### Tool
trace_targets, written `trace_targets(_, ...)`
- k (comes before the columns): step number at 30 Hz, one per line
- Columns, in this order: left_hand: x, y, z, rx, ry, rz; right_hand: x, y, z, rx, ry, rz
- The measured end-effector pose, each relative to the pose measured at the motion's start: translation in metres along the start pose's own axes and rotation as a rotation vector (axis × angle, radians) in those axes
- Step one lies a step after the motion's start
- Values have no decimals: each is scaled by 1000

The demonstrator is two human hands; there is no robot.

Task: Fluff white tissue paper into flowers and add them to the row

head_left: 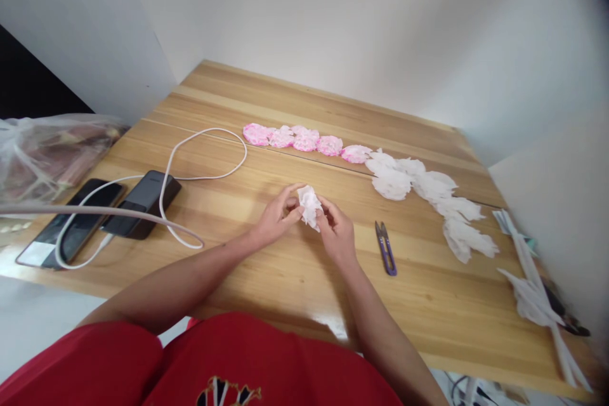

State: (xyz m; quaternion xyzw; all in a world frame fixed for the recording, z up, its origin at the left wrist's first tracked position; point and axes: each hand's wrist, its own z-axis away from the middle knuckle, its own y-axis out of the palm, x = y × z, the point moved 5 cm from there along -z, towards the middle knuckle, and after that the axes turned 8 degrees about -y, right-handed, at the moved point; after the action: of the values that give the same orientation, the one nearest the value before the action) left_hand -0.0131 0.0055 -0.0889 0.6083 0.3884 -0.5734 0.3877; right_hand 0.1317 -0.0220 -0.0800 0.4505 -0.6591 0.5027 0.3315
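A small crumpled white tissue-paper flower (pixel 309 206) is held up over the middle of the wooden table (pixel 285 292). My left hand (pixel 280 212) pinches its left side between thumb and fingers. On the opposite side, the thumb and fingers of my right hand (pixel 337 233) grip it too. Purple-handled thread snips (pixel 386 248) lie to the right of my right hand. Beyond my hands runs a row of pink-tinged paper flowers (pixel 305 138), which continues to the right as plain white paper flowers (pixel 432 185).
On the left lie a phone (pixel 71 222) and a black power bank (pixel 141 204), with a white cable (pixel 209 131) looped over the table. A clear plastic bag (pixel 52 155) sits at the left edge. White paper strips (pixel 537 292) lie along the right edge. Walls border the back.
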Motion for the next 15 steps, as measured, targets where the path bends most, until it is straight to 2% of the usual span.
trace_targets(8,0,-1,-1,-94,-70,-78,16,3,2,32,-194,187)
trace_targets(10,2,0,-1,-78,-48,-57,15,2,2,22,-173,163)
trace_targets(15,2,-2,-2,-64,-37,5,3,-1,0,-41,-15,-13)
